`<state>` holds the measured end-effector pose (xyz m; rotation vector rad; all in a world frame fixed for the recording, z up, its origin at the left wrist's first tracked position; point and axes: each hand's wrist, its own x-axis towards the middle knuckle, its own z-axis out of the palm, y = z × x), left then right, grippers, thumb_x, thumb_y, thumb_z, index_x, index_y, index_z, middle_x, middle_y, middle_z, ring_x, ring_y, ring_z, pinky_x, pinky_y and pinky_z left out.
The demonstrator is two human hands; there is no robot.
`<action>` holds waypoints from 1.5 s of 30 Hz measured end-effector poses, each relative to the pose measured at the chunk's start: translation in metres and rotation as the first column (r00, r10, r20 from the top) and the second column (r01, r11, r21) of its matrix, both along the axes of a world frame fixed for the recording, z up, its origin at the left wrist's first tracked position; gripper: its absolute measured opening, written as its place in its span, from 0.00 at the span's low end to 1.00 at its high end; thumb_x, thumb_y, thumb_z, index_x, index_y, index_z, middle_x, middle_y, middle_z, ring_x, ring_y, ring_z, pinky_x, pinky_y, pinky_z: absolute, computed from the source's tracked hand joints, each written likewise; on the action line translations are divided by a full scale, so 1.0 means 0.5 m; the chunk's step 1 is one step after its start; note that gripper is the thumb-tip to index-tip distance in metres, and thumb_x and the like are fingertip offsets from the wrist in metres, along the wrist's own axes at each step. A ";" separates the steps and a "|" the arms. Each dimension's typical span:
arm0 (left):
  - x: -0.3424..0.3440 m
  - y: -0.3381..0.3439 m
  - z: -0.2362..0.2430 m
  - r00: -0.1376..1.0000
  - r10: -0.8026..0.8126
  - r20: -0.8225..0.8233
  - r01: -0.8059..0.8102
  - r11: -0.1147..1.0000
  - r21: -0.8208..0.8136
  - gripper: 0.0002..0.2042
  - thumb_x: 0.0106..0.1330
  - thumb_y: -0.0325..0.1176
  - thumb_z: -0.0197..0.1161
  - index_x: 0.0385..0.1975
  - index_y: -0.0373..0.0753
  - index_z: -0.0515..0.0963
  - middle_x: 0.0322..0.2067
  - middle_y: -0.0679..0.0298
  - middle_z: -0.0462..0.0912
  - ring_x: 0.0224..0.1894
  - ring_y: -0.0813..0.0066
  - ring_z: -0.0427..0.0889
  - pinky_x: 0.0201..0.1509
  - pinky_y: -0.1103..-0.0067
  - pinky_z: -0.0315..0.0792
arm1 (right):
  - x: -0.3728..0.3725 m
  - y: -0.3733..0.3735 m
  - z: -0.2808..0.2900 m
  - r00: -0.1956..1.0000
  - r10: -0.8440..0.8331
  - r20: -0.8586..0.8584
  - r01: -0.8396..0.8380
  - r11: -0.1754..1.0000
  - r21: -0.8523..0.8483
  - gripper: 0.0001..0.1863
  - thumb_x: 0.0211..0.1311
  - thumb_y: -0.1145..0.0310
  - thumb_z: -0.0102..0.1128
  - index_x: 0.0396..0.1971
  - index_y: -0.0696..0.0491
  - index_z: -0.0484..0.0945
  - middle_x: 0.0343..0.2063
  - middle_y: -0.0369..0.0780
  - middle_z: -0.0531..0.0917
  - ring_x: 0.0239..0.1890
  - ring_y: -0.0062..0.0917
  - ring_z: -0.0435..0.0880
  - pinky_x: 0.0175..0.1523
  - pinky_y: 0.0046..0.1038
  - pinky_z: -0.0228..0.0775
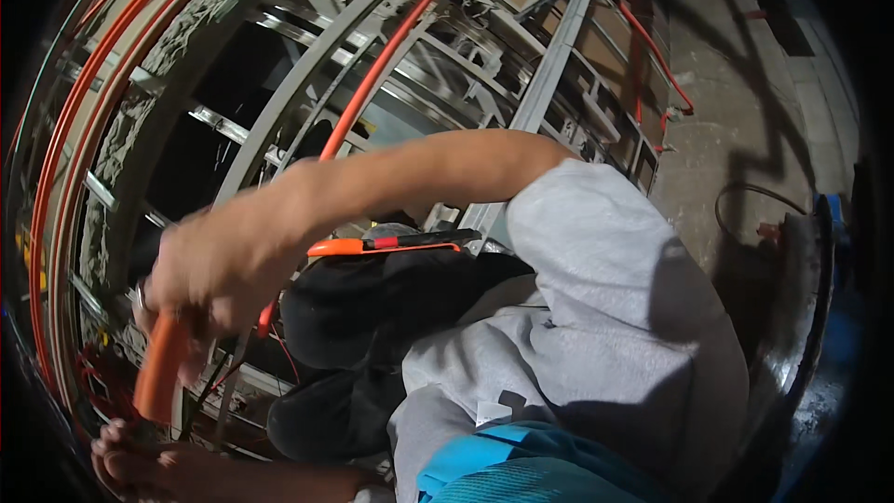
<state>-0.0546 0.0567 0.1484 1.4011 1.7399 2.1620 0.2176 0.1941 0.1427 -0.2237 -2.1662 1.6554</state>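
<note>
My right arm reaches across to the left, and my right hand [209,265] is blurred by motion. Its fingers are wrapped round a thick orange handle [160,368], which points downward; the rest of that tool, if there is more, is hidden. Just below, at the lower left, my left hand [140,468] has its fingers curled together near the handle's lower end. What they pinch, if anything, is too small and dark to tell. Across my dark-trousered thigh lies an orange-and-black hand tool [382,244] with a red part; neither hand touches it.
Orange conduits [58,177] run upright at the left beside a rough-edged wall opening [154,65]. Metal framing [549,74] and a red-orange conduit [358,98] stand ahead. Concrete floor [717,65] stretches off at the right, near a dark curved metal piece [792,307].
</note>
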 end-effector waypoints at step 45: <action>0.083 0.168 -0.115 0.747 -0.556 0.364 0.639 0.752 -0.163 0.17 0.73 0.31 0.65 0.57 0.28 0.78 0.51 0.49 0.85 0.52 0.60 0.87 0.58 0.72 0.81 | 0.407 -0.034 -0.034 0.371 -0.904 0.212 0.865 0.420 0.275 0.11 0.69 0.73 0.66 0.49 0.55 0.82 0.38 0.33 0.85 0.40 0.15 0.81 0.48 0.19 0.72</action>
